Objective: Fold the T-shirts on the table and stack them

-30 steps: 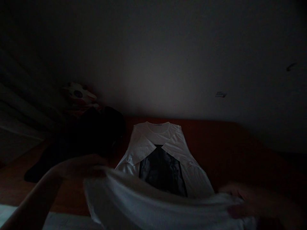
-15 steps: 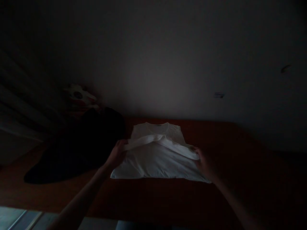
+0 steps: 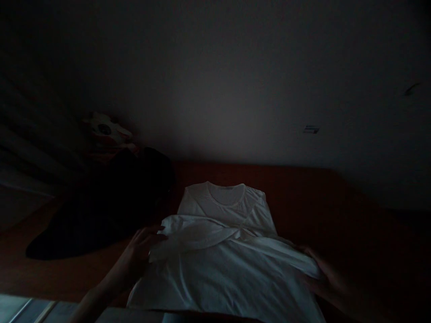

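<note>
- White shirt (image 3: pixel 218 278) lay on the table, front and centre, neckline toward the wall, hem down by the table's near edge; a loose band of folded cloth crossed its middle.
- Left hand (image 3: pixel 139 249): fingers bent over that band's left end, only slightly open, seemingly in a light grip on the cloth; thumb not clear.
- Right hand (image 3: pixel 319 273): closed round the band's other end, fingers above, the rest dim beneath.
- Hands set wide, one per end, presumably so the band was stretched between them and kept from bunching; slack and creases gathered at its middle all the same.
- Neck and shoulders rested flat beyond the hands, likely so that the upper part kept its shape.
- Dark cloth (image 3: pixel 101 220) heaped to the left, near the left hand but apart from the shirt, perhaps put there for working room.
- Behind it, a pale and reddish item (image 3: pixel 109 130), too dim to identify.
- Table (image 3: pixel 303 197) ran back to the wall (image 3: pixel 229 89); small label (image 3: pixel 311 130) on the wall, right of centre.
- Curtain-like folds (image 3: pixel 27 157) at far left.
</note>
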The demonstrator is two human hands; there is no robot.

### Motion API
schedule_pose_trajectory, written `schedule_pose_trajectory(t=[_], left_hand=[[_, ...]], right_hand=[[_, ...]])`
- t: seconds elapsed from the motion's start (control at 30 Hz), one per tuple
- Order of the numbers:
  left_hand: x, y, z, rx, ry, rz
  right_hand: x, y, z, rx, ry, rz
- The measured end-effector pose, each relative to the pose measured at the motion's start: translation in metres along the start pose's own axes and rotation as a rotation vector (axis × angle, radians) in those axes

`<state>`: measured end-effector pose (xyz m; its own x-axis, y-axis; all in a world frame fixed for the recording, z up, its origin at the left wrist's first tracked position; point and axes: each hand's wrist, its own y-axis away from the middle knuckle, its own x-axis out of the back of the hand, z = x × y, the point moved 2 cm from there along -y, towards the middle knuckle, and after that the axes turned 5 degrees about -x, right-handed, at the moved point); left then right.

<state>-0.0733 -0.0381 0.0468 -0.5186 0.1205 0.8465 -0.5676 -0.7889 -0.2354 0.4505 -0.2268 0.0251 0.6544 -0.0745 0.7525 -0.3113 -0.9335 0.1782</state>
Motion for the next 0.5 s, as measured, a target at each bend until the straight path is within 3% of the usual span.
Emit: schedule_pose_trajectory(t=[0.1,0.23,0.3,0.4,0.5], left_hand=[[0.029,-0.028,-0.011,0.099,0.133,0.068],[0.050,-0.098,-0.017,0.289,0.227,0.037],[0.051,-0.135,-0.015,0.352,0.334,0.097],[0.041,-0.181,-0.010,0.387,0.439,0.238],[0.023,-0.201,-0.008,0.384,0.412,0.306]], right_hand=[[0.030,-0.020,-0.015,-0.061,-0.115,0.029],[0.053,-0.078,-0.061,0.100,-0.166,-0.009],[0.058,-0.111,-0.078,0.166,-0.152,0.056],[0.057,-0.155,-0.090,0.167,-0.146,0.262],[0.044,-0.176,-0.092,0.175,-0.163,0.438]])
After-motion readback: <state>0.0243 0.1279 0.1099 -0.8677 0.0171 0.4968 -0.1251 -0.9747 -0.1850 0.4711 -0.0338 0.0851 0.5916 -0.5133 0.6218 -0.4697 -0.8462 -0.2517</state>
